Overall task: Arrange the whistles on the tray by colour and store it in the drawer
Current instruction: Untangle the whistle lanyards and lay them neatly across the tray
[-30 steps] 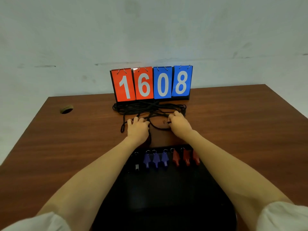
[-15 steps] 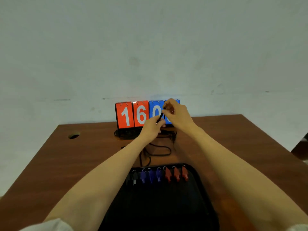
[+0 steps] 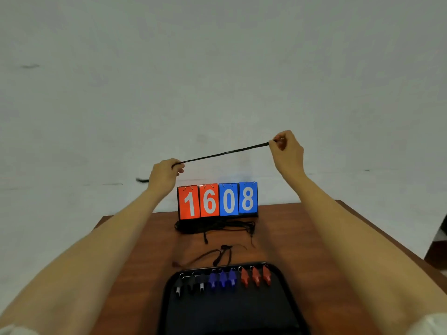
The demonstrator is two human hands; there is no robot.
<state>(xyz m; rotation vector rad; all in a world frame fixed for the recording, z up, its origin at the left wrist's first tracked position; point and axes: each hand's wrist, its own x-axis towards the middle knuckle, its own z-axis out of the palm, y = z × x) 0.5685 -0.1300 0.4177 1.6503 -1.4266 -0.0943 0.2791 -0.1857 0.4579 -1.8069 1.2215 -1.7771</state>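
Behind the brown table (image 3: 302, 238), a pale wall (image 3: 217, 68) is being shown, with a flip scoreboard (image 3: 217, 200) reading 1608 standing at the far edge. A black cord (image 3: 225, 154) is being held taut in the air, pinched between the closed fingers of the left hand (image 3: 164, 174) and the right hand (image 3: 287, 151). More cords (image 3: 215, 227) are lying piled just before the scoreboard. On the black tray (image 3: 229, 310), black whistles (image 3: 191, 284), blue whistles (image 3: 222, 279) and red whistles (image 3: 256, 276) are being kept in one row.

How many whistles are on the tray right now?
9, in one row along the far edge of the tray: three black whistles left, three blue whistles middle, three red whistles right.
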